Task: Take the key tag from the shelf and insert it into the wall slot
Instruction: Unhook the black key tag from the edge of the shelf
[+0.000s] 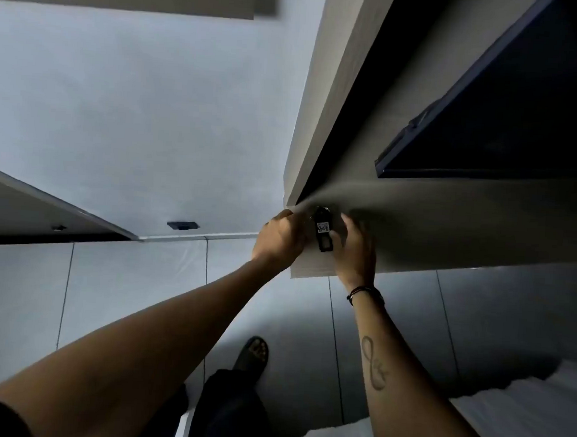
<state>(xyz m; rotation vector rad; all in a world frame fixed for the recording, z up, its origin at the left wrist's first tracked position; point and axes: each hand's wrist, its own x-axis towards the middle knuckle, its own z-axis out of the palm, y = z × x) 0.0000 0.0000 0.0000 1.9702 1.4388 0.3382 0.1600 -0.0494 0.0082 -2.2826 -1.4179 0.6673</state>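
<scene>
A black key tag [323,233] with a white label and a metal ring lies on the pale shelf [448,228], close to its left corner. My left hand [280,238] is curled, with its fingertips closed on the tag's left edge by the ring. On the tag's right side my right hand [355,251] rests on the shelf, fingers spread, its thumb touching the tag. The wall slot [182,225] is a small dark rectangle low on the white wall, well to the left of both hands.
A dark flat screen [510,107] hangs above the shelf on the right. A light counter edge [61,204] juts in at the left. Below are grey floor tiles, my sandalled foot [253,353] and a white bed [504,417] at lower right.
</scene>
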